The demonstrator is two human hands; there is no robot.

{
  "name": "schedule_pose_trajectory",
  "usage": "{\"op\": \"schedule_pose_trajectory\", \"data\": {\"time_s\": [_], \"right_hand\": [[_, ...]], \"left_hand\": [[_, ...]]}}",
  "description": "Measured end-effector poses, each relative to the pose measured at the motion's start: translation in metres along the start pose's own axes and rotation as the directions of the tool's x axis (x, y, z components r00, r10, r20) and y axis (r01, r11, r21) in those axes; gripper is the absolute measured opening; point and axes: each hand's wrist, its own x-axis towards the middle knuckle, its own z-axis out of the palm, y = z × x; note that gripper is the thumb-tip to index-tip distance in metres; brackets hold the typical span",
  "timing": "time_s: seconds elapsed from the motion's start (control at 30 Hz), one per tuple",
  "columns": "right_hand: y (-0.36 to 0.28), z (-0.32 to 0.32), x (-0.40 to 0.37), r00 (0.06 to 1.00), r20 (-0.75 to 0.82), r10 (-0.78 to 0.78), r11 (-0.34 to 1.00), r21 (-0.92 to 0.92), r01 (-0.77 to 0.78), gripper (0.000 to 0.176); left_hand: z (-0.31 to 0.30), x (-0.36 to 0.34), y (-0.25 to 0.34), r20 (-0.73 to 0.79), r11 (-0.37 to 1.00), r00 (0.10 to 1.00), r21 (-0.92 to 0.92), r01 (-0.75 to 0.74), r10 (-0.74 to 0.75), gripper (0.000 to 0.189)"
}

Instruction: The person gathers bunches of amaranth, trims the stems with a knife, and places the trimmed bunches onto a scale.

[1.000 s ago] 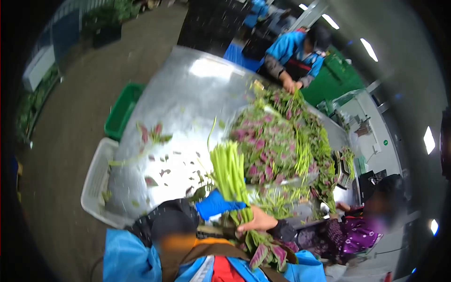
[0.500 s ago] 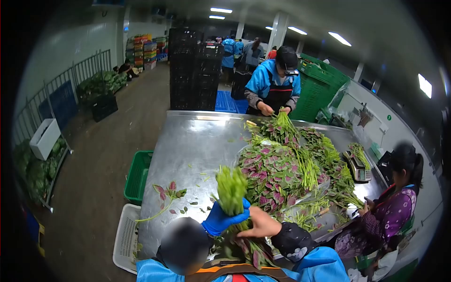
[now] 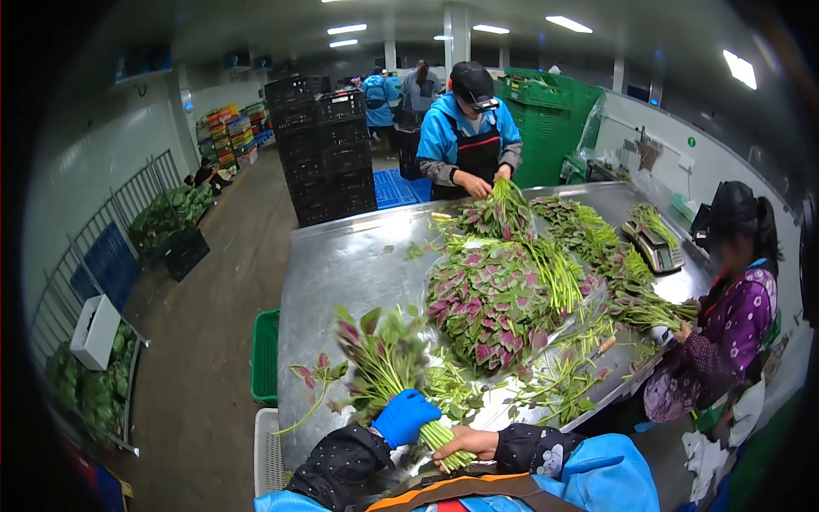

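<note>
My left hand (image 3: 407,418), in a blue glove, is wrapped round the stems of a bunch of red and green leafy vegetables (image 3: 384,350). The leaves point up and away over the metal table (image 3: 328,256), and the cut stem ends point toward me. My bare right hand (image 3: 467,444) is closed on the stem ends at their right side. Beyond the bunch lies a large leafy pile (image 3: 486,303). A single sprig (image 3: 320,380) rests to the left of the bunch.
Across the table a co-worker (image 3: 473,136) handles another bunch. A second person (image 3: 734,299) at the right touches stems near a scale (image 3: 655,247). A green crate (image 3: 265,354) and a white basket (image 3: 269,452) stand along the left edge. Loose trimmings (image 3: 554,380) lie right of centre.
The bunch has turned over: its stems pointed up before, and now its leaves do. My right hand has moved down to the stem ends. The person at the right has reached to the stems.
</note>
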Motion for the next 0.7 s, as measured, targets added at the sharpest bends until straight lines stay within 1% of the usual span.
{"op": "schedule_pose_trajectory", "data": {"time_s": [0.07, 0.1, 0.17, 0.2, 0.23, 0.27, 0.3, 0.33, 0.37, 0.4, 0.43, 0.47, 0.5, 0.53, 0.57, 0.6, 0.63, 0.67, 0.7], "right_hand": [[-0.001, 0.009, 0.003, 0.999, -0.045, -0.027, 1.0, -0.001, 0.027, 0.03], [-0.006, 0.013, 0.001, 0.996, -0.08, -0.042, 0.999, 0.02, 0.043, 0.028], [-0.01, 0.0, 0.008, 0.982, -0.013, -0.19, 0.981, 0.023, 0.19, 0.029], [-0.011, -0.004, 0.009, 0.966, 0.016, -0.259, 0.966, 0.033, 0.258, 0.03], [-0.021, 0.002, 0.003, 0.954, 0.042, -0.298, 0.949, 0.12, 0.292, 0.032], [-0.031, 0.007, -0.002, 0.929, 0.099, -0.356, 0.93, 0.131, 0.343, 0.033], [-0.036, 0.01, -0.001, 0.909, 0.141, -0.392, 0.917, 0.142, 0.374, 0.033], [-0.038, 0.014, 0.001, 0.89, 0.181, -0.418, 0.906, 0.161, 0.392, 0.034], [-0.036, 0.018, 0.006, 0.884, 0.177, -0.432, 0.897, 0.187, 0.4, 0.034], [-0.027, 0.02, 0.014, 0.887, 0.172, -0.429, 0.894, 0.219, 0.39, 0.035], [-0.014, 0.018, 0.025, 0.905, 0.168, -0.39, 0.901, 0.272, 0.338, 0.034], [-0.003, 0.013, 0.036, 0.921, 0.167, -0.352, 0.904, 0.314, 0.288, 0.033], [0.01, 0.006, 0.05, 0.95, 0.127, -0.284, 0.914, 0.335, 0.228, 0.031], [0.024, 0.003, 0.057, 0.973, 0.085, -0.213, 0.919, 0.356, 0.17, 0.029], [0.025, 0.0, 0.055, 0.997, 0.045, -0.07, 0.935, 0.35, 0.049, 0.028], [0.021, -0.003, 0.053, 0.998, 0.003, 0.065, 0.938, 0.34, -0.062, 0.027], [0.02, -0.007, 0.05, 0.998, 0.013, 0.059, 0.93, 0.363, -0.059, 0.029], [0.017, -0.009, 0.045, 0.992, -0.003, 0.125, 0.967, 0.226, -0.121, 0.034], [0.018, -0.006, 0.04, 0.994, -0.105, -0.005, 0.998, 0.054, 0.01, 0.037]], "left_hand": [[-0.003, -0.003, 0.007, -0.106, 0.994, 0.989, 0.026, 0.108, -0.105, 0.043], [-0.016, -0.004, 0.013, -0.157, 0.966, 0.964, 0.112, 0.233, -0.214, 0.052], [-0.053, -0.006, 0.026, -0.327, 0.941, 0.888, -0.204, 0.268, -0.324, 0.052], [-0.067, -0.012, 0.031, -0.387, 0.895, 0.832, -0.363, 0.259, -0.398, 0.052], [-0.072, -0.025, 0.035, -0.364, 0.823, 0.821, -0.529, 0.207, -0.441, 0.044], [-0.071, -0.041, 0.04, -0.296, 0.739, 0.814, -0.635, 0.222, -0.499, 0.033], [-0.071, -0.048, 0.042, -0.081, 0.558, 0.791, -0.752, 0.352, -0.607, 0.031], [-0.071, -0.056, 0.046, 0.155, 0.334, 0.728, -0.812, 0.48, -0.668, 0.029], [-0.037, -0.066, 0.034, 0.246, 0.051, 0.711, -0.928, 0.368, -0.659, 0.032], [-0.01, -0.066, 0.029, 0.302, -0.132, 0.66, -0.946, 0.295, -0.688, 0.041], [0.013, -0.071, 0.027, 0.379, -0.352, 0.67, -0.918, 0.184, -0.638, 0.048], [0.008, -0.059, 0.033, 0.525, -0.604, 0.651, -0.787, 0.126, -0.548, 0.048], [0.026, -0.059, 0.037, 0.598, -0.731, 0.621, -0.68, 0.057, -0.508, 0.044], [0.038, -0.051, 0.043, 0.649, -0.772, 0.602, -0.63, 0.083, -0.465, 0.038], [0.054, -0.06, 0.041, 0.698, -0.817, 0.639, -0.547, 0.183, -0.324, 0.036], [0.052, -0.042, 0.047, 0.797, -0.901, 0.53, -0.413, 0.13, -0.289, 0.037], [0.072, -0.051, 0.048, 0.782, -0.892, 0.552, -0.429, 0.142, -0.289, 0.037], [0.09, -0.061, 0.046, 0.761, -0.875, 0.579, -0.457, 0.159, -0.292, 0.037], [0.102, -0.053, 0.054, 0.724, -0.771, 0.487, -0.619, 0.149, -0.488, 0.038]]}}
